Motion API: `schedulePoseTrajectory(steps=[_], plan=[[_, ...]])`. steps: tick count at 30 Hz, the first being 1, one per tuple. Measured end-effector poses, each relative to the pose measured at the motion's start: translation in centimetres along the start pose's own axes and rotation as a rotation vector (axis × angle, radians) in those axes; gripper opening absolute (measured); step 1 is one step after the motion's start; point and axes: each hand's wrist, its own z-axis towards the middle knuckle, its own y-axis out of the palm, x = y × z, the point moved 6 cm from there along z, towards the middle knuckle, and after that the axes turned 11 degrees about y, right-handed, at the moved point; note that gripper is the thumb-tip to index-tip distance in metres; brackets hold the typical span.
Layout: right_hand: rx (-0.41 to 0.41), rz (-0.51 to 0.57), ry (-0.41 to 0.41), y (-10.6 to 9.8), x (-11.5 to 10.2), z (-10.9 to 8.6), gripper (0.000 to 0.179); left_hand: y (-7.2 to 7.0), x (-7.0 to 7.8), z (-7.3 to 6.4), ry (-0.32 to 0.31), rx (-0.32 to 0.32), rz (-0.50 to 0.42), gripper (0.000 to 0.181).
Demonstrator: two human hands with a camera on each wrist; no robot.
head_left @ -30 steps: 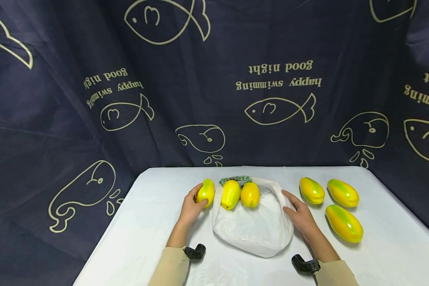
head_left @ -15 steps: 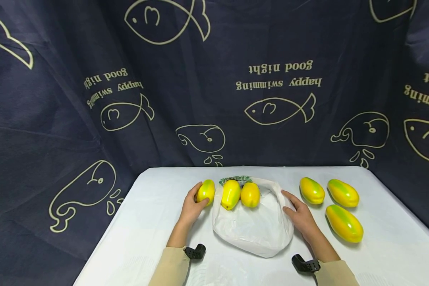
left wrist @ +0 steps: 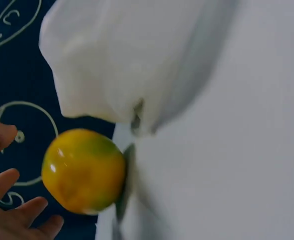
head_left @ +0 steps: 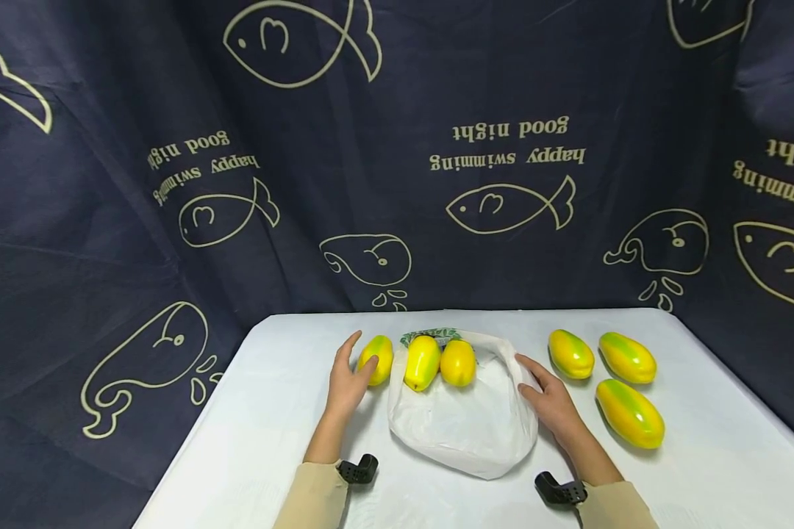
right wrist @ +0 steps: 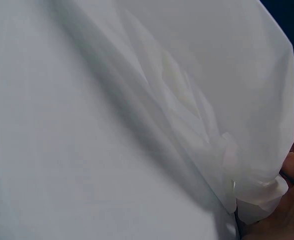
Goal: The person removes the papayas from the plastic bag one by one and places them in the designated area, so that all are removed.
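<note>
In the head view my left hand (head_left: pixel 346 380) is beside a yellow-green papaya (head_left: pixel 381 356) on the table, left of a white plastic bag (head_left: pixel 463 433). The left wrist view shows its spread fingers (left wrist: pixel 29 212) apart from that papaya. My right hand (head_left: pixel 556 402) holds the bag's right rim, and the right wrist view has the bunched plastic at its fingers, which are partly hidden. Two more papayas, one elongated (head_left: pixel 422 364) and one rounder (head_left: pixel 459 364), lie inside the bag's mouth at its left and back. Green print shows on the bag's far edge.
Three papayas lie at the table's right: one nearer the bag (head_left: pixel 572 354), one at the back right (head_left: pixel 627 358), one in front (head_left: pixel 630 414). A dark curtain (head_left: pixel 384 169) with fish and whale drawings hangs behind the white table (head_left: pixel 258 411).
My left hand has let go of the leftmost papaya, its fingers opening away to the left. The right hand stays at the bag rim. The head view has shifted slightly.
</note>
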Motion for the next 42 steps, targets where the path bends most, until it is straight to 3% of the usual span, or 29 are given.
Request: schedulePoseTrajectory(steps=[4,13,18,26,33,42], plan=[[0.005,-0.004,0.011,0.0,0.2,0.0,0.06,0.1,2.1,0.0,0.087,0.024,0.003,0.057],[0.011,-0.007,0.02,-0.1,0.6,-0.3,0.059,1.8,7.4,-0.8,0.247,-0.035,-0.019,0.054],[0.015,-0.02,0.013,-0.1,0.4,-0.3,0.059,3.6,9.2,-1.5,0.275,-0.097,-0.094,0.053],[0.014,-0.031,0.018,0.0,0.4,-0.2,0.06,6.7,9.0,-1.9,0.197,-0.207,-0.146,0.054],[0.012,-0.039,0.009,0.2,0.3,-0.1,0.059,8.8,8.1,-2.3,0.137,-0.26,-0.111,0.052],[0.018,-0.049,0.017,0.1,0.2,0.0,0.06,10.7,7.5,-2.4,0.077,-0.255,-0.119,0.05]])
